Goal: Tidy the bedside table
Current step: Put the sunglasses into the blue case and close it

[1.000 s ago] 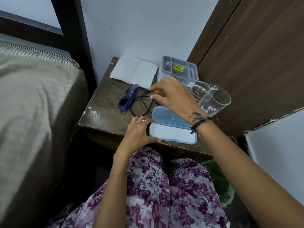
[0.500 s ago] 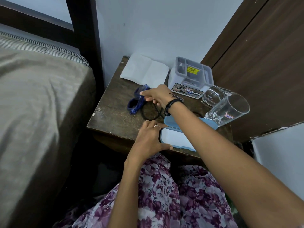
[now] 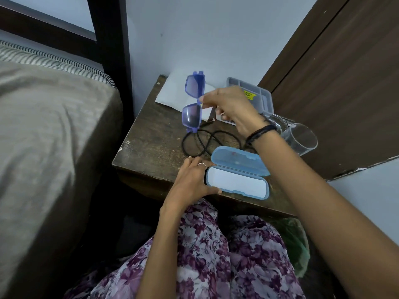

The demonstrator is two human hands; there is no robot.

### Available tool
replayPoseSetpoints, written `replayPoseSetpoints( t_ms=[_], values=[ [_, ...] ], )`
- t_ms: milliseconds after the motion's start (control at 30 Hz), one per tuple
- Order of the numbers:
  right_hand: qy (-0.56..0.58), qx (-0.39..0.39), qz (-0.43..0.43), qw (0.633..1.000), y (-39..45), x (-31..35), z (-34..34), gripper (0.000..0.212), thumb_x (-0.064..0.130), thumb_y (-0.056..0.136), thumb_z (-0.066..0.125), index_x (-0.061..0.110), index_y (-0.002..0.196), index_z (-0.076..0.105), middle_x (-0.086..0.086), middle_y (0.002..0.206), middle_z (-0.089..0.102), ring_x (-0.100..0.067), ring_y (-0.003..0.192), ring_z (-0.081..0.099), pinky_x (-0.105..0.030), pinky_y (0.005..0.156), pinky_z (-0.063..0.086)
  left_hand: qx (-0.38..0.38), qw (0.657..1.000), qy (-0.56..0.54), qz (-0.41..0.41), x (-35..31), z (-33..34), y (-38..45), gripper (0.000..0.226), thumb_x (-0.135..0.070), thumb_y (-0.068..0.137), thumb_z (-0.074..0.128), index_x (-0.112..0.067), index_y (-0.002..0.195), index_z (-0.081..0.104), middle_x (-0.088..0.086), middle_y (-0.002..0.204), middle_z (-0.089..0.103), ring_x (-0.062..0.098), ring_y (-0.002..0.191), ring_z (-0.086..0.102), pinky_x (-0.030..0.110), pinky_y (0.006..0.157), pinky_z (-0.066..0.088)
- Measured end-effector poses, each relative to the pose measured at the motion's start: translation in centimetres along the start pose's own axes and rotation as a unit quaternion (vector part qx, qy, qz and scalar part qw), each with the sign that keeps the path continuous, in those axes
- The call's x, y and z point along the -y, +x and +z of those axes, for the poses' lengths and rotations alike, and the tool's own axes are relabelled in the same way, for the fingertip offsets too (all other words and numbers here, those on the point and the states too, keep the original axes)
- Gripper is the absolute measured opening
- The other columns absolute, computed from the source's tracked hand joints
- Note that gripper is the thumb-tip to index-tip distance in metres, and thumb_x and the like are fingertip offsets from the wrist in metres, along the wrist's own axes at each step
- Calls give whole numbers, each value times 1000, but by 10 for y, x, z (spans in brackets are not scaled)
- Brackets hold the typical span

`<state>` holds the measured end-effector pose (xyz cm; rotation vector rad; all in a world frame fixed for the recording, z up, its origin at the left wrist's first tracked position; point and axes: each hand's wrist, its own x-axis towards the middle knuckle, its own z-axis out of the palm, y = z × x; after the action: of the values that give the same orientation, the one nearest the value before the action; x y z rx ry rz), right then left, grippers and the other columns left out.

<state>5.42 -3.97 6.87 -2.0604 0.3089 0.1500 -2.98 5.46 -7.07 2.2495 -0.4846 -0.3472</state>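
Blue-framed glasses (image 3: 193, 102) hang above the brown bedside table (image 3: 151, 147), standing on end with the lenses one above the other. My right hand (image 3: 232, 108) pinches them at the bridge. An open light-blue glasses case (image 3: 237, 175) lies at the table's front edge, its white inside facing up. My left hand (image 3: 192, 182) grips the case's left end. A black cable (image 3: 203, 141) lies looped on the table between the glasses and the case.
White folded paper (image 3: 172, 93) lies at the back of the table. A grey compartment tray (image 3: 257, 93) stands at the back right, with two clear glasses (image 3: 300, 139) beside it. A bed (image 3: 47, 137) is on the left, a brown door (image 3: 336, 83) on the right.
My right hand reached left to the glasses, took hold of them and lifted them off the table. My left hand stayed on the case.
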Motion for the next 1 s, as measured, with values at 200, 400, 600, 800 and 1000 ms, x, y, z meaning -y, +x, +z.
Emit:
replayPoseSetpoints(
  t_ms=[200,400,600,800,1000],
  values=[
    [-125,2,-124,984,-49,0,-46,9,12,80,69,21,77,69,15,57,60,8,44,47,-6,51,35,2,1000,10,-1,-3,-3,-3,76,-39,70,76,-19,135,44,2,123,45,24,123,31,36,106,29],
    [-265,16,-139,954,-84,-42,-72,7,18,81,70,21,86,73,29,45,54,11,44,48,-4,44,32,28,997,-76,-17,-8,-20,-12,102,-30,66,82,-17,147,23,4,140,32,22,132,24,30,108,24],
    [-295,1,-134,946,-96,-87,-87,9,22,82,69,27,87,73,18,70,63,13,58,51,-16,51,28,-131,960,-248,19,-18,-52,-25,44,-20,75,73,-22,118,61,-8,111,61,4,101,58,16,91,45],
    [-289,0,-119,950,-101,-115,-84,10,24,84,66,28,91,73,15,73,62,12,61,48,-19,54,26,-107,979,-175,4,-35,-31,-13,26,-25,78,72,-27,104,71,-8,92,68,14,86,61,36,81,52],
    [-245,-13,-143,959,-102,-123,-85,12,23,85,65,27,93,73,2,84,66,-2,69,48,-26,63,36,-121,969,-218,1,-46,-25,-8,30,-16,78,72,-26,106,69,-9,82,69,3,78,63,9,67,46]
  ],
)
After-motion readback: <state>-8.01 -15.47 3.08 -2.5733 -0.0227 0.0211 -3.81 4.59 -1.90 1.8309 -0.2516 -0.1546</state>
